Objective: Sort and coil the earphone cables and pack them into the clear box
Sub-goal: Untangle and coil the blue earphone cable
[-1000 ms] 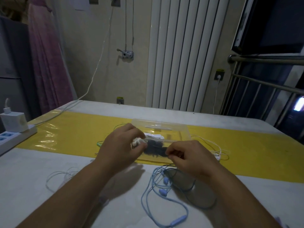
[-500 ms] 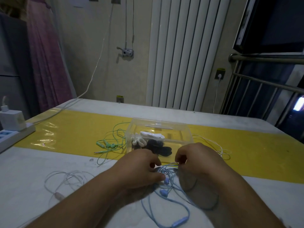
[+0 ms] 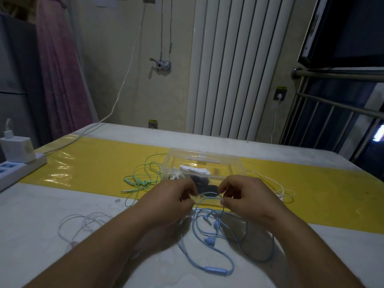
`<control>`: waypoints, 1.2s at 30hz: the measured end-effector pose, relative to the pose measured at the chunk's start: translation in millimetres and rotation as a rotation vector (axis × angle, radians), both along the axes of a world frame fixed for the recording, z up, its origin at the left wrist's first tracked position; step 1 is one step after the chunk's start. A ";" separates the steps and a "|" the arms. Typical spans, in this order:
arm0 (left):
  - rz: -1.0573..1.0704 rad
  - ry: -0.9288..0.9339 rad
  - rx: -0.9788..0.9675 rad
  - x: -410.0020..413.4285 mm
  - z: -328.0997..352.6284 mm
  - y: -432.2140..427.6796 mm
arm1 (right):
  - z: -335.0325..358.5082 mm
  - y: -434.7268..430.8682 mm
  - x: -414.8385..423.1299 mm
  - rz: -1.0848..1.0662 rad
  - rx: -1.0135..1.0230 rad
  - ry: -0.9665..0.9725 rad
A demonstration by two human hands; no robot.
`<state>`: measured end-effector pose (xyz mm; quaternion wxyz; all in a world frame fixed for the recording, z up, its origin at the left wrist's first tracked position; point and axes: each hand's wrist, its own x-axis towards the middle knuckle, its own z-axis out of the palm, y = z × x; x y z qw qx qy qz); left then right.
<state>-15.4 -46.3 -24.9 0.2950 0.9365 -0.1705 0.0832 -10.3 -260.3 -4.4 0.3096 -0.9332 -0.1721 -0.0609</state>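
Note:
A clear box stands on the yellow strip, with white and black coiled earphones inside. Just in front of it, my left hand and my right hand each pinch the blue earphone cable, a short arc of it stretched between them. The rest of the blue cable lies loose on the table below my hands, with its earbuds, plug and remote. Green earphones lie left of the box. A white cable lies right of it, another white cable at near left.
A white power strip with a charger sits at the table's left edge. A white cord runs from the table's far left up the wall. A radiator and a metal rail stand behind the table.
Both hands left the box, where the black coil now lies, came down to the blue cable in front of it, and lifted a stretch of it between them.

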 end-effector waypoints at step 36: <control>-0.133 0.142 -0.940 -5.6 23.1 8.6 | 18.4 5.2 -15.3 0.029 0.671 -0.119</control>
